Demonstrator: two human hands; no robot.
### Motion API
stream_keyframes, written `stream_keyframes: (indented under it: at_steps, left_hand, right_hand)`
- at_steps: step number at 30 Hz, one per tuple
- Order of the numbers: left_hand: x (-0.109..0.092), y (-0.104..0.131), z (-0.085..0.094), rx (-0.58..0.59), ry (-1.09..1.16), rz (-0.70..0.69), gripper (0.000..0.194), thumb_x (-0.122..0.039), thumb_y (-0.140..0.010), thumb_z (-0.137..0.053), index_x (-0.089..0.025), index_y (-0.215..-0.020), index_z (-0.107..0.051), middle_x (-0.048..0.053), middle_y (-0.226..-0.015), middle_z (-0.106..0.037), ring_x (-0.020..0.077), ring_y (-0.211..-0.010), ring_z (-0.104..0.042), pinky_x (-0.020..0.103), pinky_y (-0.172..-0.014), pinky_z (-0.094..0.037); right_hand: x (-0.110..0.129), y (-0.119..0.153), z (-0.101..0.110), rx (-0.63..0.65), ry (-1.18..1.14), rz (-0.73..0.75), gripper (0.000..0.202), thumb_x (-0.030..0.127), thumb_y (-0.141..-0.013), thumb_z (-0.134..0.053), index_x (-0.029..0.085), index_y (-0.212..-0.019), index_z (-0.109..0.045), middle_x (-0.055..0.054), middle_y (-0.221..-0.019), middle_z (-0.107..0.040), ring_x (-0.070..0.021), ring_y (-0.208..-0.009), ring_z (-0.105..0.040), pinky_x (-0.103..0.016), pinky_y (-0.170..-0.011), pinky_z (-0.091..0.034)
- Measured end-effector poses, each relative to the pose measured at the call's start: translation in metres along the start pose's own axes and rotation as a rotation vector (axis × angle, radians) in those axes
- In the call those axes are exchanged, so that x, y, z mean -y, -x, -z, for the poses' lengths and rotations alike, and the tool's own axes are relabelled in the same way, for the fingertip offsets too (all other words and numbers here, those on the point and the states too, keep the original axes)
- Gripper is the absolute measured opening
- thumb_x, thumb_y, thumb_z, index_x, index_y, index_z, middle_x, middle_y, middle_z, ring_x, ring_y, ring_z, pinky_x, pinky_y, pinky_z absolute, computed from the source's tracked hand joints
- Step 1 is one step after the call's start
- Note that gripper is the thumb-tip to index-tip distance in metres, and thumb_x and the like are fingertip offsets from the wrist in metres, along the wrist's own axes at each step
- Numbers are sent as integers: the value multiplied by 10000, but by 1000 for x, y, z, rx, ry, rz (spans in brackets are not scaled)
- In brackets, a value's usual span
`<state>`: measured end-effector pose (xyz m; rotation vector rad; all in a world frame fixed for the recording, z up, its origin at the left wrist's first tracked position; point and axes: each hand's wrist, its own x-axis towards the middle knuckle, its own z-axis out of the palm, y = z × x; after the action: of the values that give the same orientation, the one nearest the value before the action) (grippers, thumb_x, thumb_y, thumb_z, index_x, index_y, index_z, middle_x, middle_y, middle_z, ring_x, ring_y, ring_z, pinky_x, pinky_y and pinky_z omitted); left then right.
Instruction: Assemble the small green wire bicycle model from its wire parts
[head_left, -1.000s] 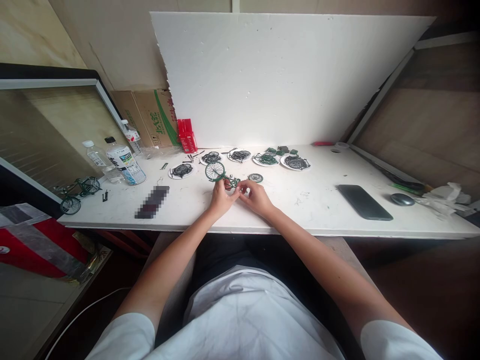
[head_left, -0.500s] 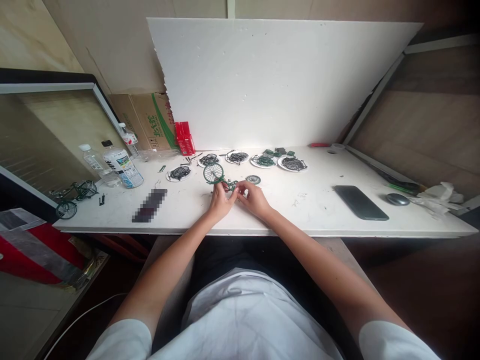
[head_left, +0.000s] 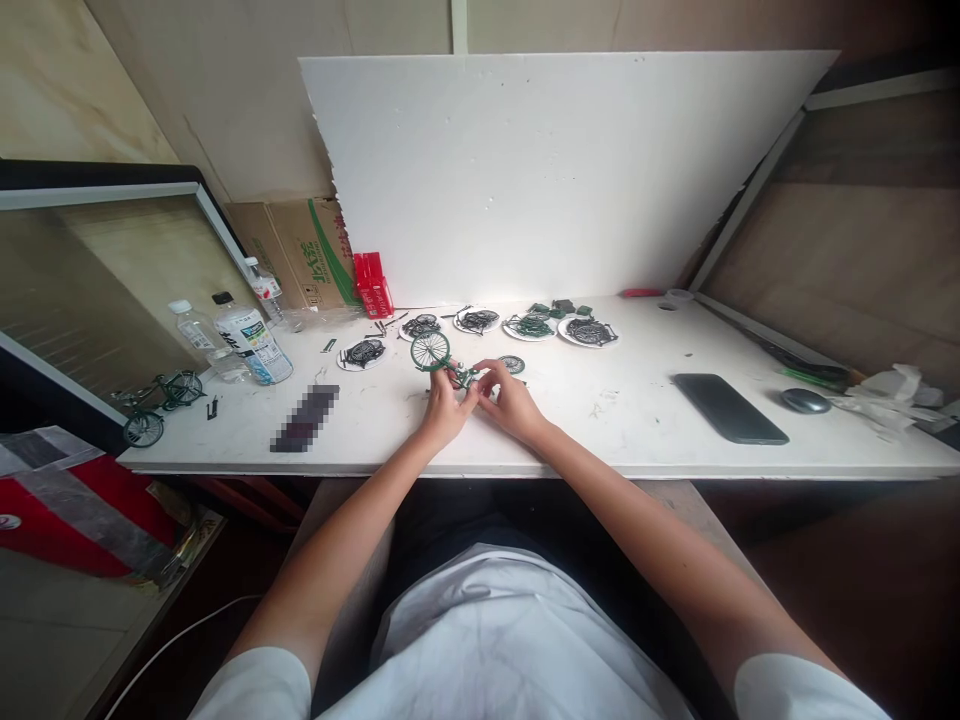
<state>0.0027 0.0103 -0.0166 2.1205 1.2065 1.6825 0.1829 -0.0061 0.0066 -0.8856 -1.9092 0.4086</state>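
A green model bicycle (head_left: 430, 351), with one spoked wheel raised at the far left of my fingers, is held over the white table (head_left: 637, 415). My left hand (head_left: 448, 405) grips its frame, thumb and fingers closed round it. The fingers of my right hand (head_left: 511, 398) are pinched at the frame's right end; a small part between them cannot be made out. Just beyond my right hand a loose wheel (head_left: 512, 364) lies on the table. At the table's left end stands another model bicycle (head_left: 161, 400).
Along the back are several white plates of dark parts (head_left: 362, 353) and green parts (head_left: 534, 326). Bottles (head_left: 253, 343) and a red box (head_left: 373, 284) stand back left. On the right lie a phone (head_left: 729, 408), a mouse (head_left: 805, 400) and crumpled tissue (head_left: 892, 390). A white board (head_left: 570, 180) rises behind.
The whole view has shifted slightly. Both hands stay together on the model bicycle, with only small finger movement at its right end.
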Motion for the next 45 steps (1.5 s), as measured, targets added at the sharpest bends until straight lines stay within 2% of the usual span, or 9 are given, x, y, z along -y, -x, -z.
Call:
stream_keyframes:
  at_steps: [5, 10, 13, 20, 26, 31, 36, 40, 45]
  left_hand:
    - [-8, 0, 3, 114, -6, -90, 566, -382, -990, -656, -190, -1473, -432, 219, -1408, -535, 316, -1261, -617, 488, -1086, -548]
    - [-8, 0, 5, 214, 17, -140, 604, -440, -1028, -568, -142, -1531, -418, 259, -1516, -468, 385, -1514, -435, 591, -1278, -370]
    - [-5, -3, 5, 200, 162, -14, 589, -493, -1049, -524, -159, -1532, -471, 237, -1556, -454, 348, -1454, -528, 528, -1260, -422]
    - [1, -26, 12, 9, 751, 589, 481, -478, -1038, -625, -198, -1429, -608, 178, -1562, -598, 300, -1297, -702, 429, -1101, -572]
    - [-11, -28, 22, 17, 880, 716, 578, -518, -1041, -650, -177, -1498, -556, 215, -1369, -737, 298, -1157, -777, 452, -1019, -609]
    - [-11, -28, 23, 29, 919, 754, 511, -449, -1028, -691, -180, -1451, -589, 198, -1314, -767, 283, -1070, -799, 422, -958, -615]
    - [-5, -28, 27, 95, 1097, 780, 356, -255, -937, -779, -177, -1265, -664, 154, -1311, -773, 228, -1047, -793, 324, -909, -594]
    - [-3, -28, 28, 109, 1118, 784, 299, -251, -941, -781, -179, -1214, -683, 144, -1302, -774, 215, -1014, -791, 336, -924, -587]
    - [0, -31, 31, 6, 1117, 846, 225, -142, -924, -779, -173, -1131, -695, 105, -1254, -786, 196, -1038, -793, 305, -960, -579]
  right_hand:
    - [-3, 0, 1, 34, 36, 39, 352, 243, -977, -642, 254, -1323, -576, -41, -970, -743, -223, -832, -708, -318, -701, -513]
    - [-2, -1, 1, 28, 82, 45, 333, 231, -987, -636, 235, -1319, -639, -57, -984, -760, -236, -862, -700, -335, -749, -527]
    - [1, -1, 0, 30, 108, 31, 376, 259, -1043, -594, 238, -1416, -641, -71, -1039, -784, -250, -918, -714, -362, -819, -546]
    - [2, -2, -1, 34, 185, 12, 427, 190, -1056, -563, 239, -1465, -678, -81, -1100, -814, -277, -1013, -704, -398, -880, -552]
    - [1, -2, -1, 46, 257, -20, 373, 137, -1031, -558, 228, -1319, -778, -85, -1131, -827, -288, -1103, -691, -372, -812, -567]
    - [-1, -3, -2, 9, 209, -30, 417, 78, -978, -554, 228, -1280, -799, -72, -1297, -798, -285, -1254, -650, -380, -915, -596]
    - [1, -3, -1, 40, 193, -55, 473, 83, -976, -550, 199, -1397, -733, -101, -1267, -799, -292, -1211, -655, -393, -938, -582]
    - [0, -3, -1, 62, 200, -25, 450, 72, -974, -551, 219, -1352, -746, -91, -1245, -804, -297, -1179, -648, -413, -963, -562]
    - [-12, -5, -1, -9, 197, 77, 577, -64, -906, -447, 195, -1335, -734, -111, -1230, -791, -285, -1111, -666, -448, -979, -567]
